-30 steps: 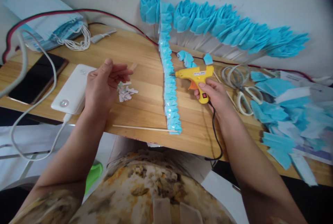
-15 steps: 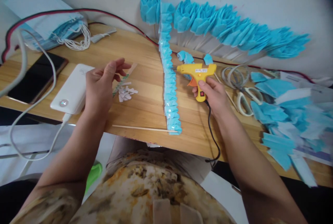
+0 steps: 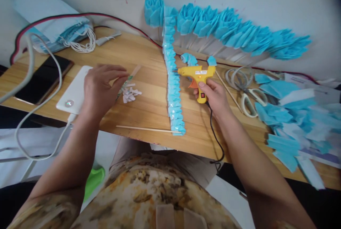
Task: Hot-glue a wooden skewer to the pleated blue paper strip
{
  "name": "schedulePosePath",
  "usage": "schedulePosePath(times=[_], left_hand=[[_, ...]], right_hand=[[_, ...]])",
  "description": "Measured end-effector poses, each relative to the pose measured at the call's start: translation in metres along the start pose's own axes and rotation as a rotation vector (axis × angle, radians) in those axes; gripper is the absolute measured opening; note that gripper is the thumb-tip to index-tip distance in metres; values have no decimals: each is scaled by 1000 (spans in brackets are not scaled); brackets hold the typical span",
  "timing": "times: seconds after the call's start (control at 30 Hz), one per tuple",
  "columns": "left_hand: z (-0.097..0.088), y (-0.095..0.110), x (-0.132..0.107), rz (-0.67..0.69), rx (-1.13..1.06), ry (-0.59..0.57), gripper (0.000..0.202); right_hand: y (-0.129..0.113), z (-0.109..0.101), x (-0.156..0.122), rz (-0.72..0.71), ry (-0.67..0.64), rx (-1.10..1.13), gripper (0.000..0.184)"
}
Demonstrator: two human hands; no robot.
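Observation:
My left hand (image 3: 99, 87) hovers low over the wooden table (image 3: 149, 106), fingers closed on a thin flat strip (image 3: 134, 71) that slants beneath them. Just right of it lies a small heap of white paper scraps (image 3: 130, 94). My right hand (image 3: 214, 97) grips the handle of a yellow hot glue gun (image 3: 197, 73). Its nozzle points left and nearly touches a long pleated blue paper band (image 3: 173, 90) running from the wall to the table's front edge. A thin wooden skewer (image 3: 145, 129) lies near that edge, touching the band's lower end.
A white power bank (image 3: 72, 92) and a dark phone (image 3: 44, 78) lie left of my left hand, with cables (image 3: 39, 90) looping around. Face masks (image 3: 55, 30) are stacked at the back left. Scissors (image 3: 250, 98), tape rolls (image 3: 238, 76) and blue paper pieces (image 3: 290, 115) crowd the right.
My left hand has dropped from raised to low over the table with the strip. The glue gun has shifted slightly left toward the blue band.

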State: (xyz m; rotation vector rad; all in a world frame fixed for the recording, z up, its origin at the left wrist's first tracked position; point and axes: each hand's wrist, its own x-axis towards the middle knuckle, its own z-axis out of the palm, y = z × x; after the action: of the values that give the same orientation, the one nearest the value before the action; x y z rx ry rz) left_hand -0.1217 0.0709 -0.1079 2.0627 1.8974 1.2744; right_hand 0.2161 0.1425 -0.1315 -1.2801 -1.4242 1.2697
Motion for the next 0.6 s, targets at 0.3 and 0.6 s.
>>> schedulePosePath(times=[0.3, 0.6], left_hand=[[1, 6, -4, 42, 139, -133, 23], [57, 79, 58, 351, 253, -625, 37]], right_hand=[[1, -2, 1, 33, -18, 113, 48], [-19, -27, 2, -60, 132, 245, 45]])
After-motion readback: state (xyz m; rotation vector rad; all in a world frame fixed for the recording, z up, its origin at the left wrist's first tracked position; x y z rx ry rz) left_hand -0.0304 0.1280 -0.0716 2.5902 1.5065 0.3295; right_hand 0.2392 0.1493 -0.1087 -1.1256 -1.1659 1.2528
